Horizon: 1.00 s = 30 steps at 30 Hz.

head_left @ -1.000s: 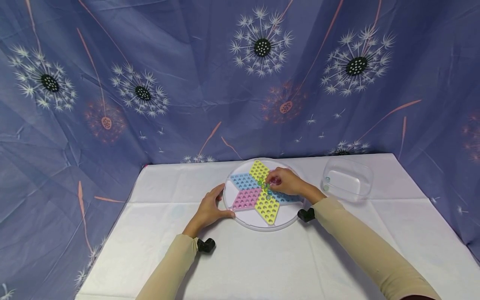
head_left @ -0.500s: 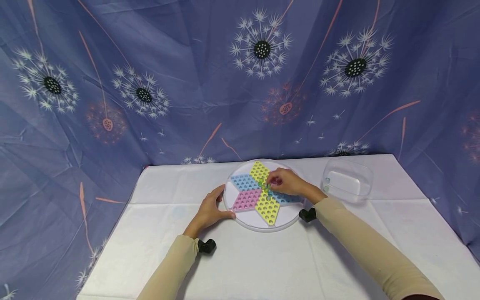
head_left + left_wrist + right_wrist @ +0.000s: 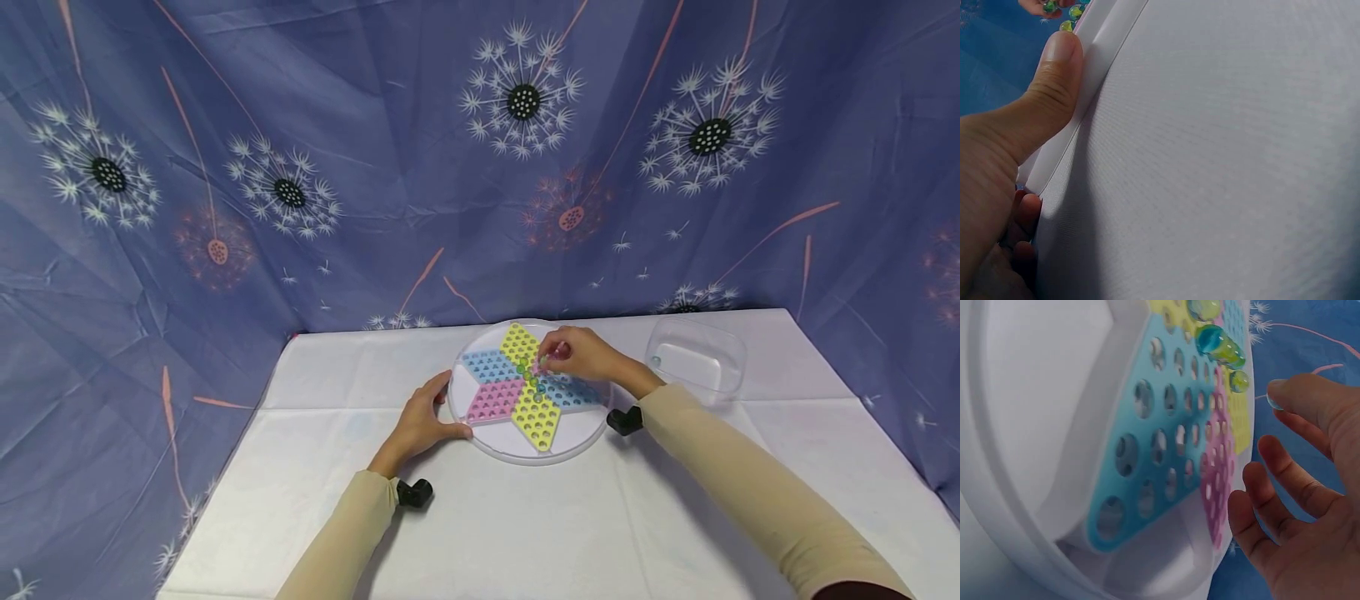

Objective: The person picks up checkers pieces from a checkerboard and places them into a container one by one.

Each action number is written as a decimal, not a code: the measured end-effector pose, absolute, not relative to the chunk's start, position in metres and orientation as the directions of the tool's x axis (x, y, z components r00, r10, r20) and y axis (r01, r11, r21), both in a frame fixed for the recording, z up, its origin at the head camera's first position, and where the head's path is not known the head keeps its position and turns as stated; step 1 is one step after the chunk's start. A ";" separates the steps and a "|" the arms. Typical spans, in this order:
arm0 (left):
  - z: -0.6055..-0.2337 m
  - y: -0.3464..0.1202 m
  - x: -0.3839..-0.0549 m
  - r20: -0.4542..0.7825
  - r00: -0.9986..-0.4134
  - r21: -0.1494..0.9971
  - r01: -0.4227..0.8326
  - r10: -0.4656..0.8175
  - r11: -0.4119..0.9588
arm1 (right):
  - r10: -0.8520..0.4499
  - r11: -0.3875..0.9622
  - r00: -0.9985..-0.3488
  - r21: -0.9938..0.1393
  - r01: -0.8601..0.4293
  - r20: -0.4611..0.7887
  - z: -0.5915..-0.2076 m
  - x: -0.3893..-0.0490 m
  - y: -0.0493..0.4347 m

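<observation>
A round white Chinese checkers board (image 3: 498,435) with a yellow, blue and pink star of holes lies on the table. My left hand (image 3: 420,421) grips its left rim; in the left wrist view the thumb (image 3: 1057,81) lies along the rim, with curled fingertips (image 3: 1027,212) below. Over the star's right side, my right hand (image 3: 581,354) pinches a small glass marble (image 3: 1274,402) between thumb and forefinger, just above the board. The other fingers are loosely bent. Several green, yellow and blue marbles (image 3: 532,381) sit near the middle of the star.
Right of the board stands a clear plastic box (image 3: 697,385) with a pale blue marble (image 3: 656,362) inside. A white cloth (image 3: 525,525) covers the table. Behind it hangs a blue curtain (image 3: 420,167) printed with dandelions.
My right hand has risen slightly and moved right, away from the middle of the star, still pinching a marble. My left hand stays on the rim. The green marble in the box no longer shows.
</observation>
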<state>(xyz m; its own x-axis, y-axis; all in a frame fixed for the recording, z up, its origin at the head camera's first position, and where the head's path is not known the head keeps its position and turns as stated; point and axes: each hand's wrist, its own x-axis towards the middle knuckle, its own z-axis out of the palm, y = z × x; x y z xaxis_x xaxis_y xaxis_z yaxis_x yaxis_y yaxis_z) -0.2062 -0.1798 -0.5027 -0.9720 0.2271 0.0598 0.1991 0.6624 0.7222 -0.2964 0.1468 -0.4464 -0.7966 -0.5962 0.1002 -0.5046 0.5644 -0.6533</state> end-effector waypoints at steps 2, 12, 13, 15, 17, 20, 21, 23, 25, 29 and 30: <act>-0.504 -0.180 -0.207 0.064 -0.971 0.724 0.203 0.229 0.660 | -0.593 0.563 -0.797 -0.648 -0.513 0.116 -0.444 -0.297 0.148; -0.505 -0.180 -0.209 0.068 -0.970 0.725 0.209 0.234 0.656 | -0.544 0.554 -0.820 -0.657 -0.511 0.179 -0.436 -0.299 0.152; -0.505 -0.180 -0.209 0.067 -0.970 0.725 0.208 0.234 0.657 | -0.540 0.555 -0.822 -0.658 -0.509 0.181 -0.435 -0.298 0.152; -0.505 -0.180 -0.209 0.066 -0.970 0.723 0.208 0.233 0.659 | -0.532 0.556 -0.827 -0.662 -0.502 0.180 -0.433 -0.298 0.152; -0.505 -0.180 -0.209 0.066 -0.970 0.721 0.208 0.233 0.661 | -0.526 0.556 -0.832 -0.669 -0.494 0.177 -0.431 -0.297 0.152; -0.505 -0.180 -0.209 0.067 -0.970 0.721 0.208 0.232 0.661 | -0.520 0.556 -0.837 -0.677 -0.483 0.171 -0.430 -0.297 0.152; -0.505 -0.180 -0.209 0.068 -0.970 0.721 0.208 0.231 0.661 | -0.518 0.557 -0.839 -0.678 -0.480 0.168 -0.430 -0.297 0.153; -0.505 -0.180 -0.209 0.066 -0.971 0.721 0.206 0.230 0.662 | -0.518 0.556 -0.839 -0.680 -0.479 0.168 -0.430 -0.296 0.153; -0.505 -0.180 -0.209 0.066 -0.971 0.721 0.205 0.229 0.662 | -0.520 0.552 -0.838 -0.682 -0.480 0.169 -0.430 -0.297 0.153; -0.505 -0.180 -0.208 0.067 -0.971 0.721 0.206 0.230 0.661 | -0.521 0.554 -0.837 -0.681 -0.479 0.165 -0.429 -0.296 0.155; -0.505 -0.180 -0.208 0.068 -0.971 0.722 0.207 0.230 0.660 | -0.520 0.557 -0.838 -0.679 -0.478 0.164 -0.429 -0.296 0.155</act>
<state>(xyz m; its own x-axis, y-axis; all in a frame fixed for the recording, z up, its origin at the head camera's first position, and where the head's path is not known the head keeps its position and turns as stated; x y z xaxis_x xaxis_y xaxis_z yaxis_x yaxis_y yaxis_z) -0.2079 -0.1799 -0.5050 -0.9709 0.2297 0.0681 0.2069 0.6601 0.7221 -0.2959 0.1549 -0.4291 -0.8383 -0.5201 0.1636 -0.4780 0.5567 -0.6794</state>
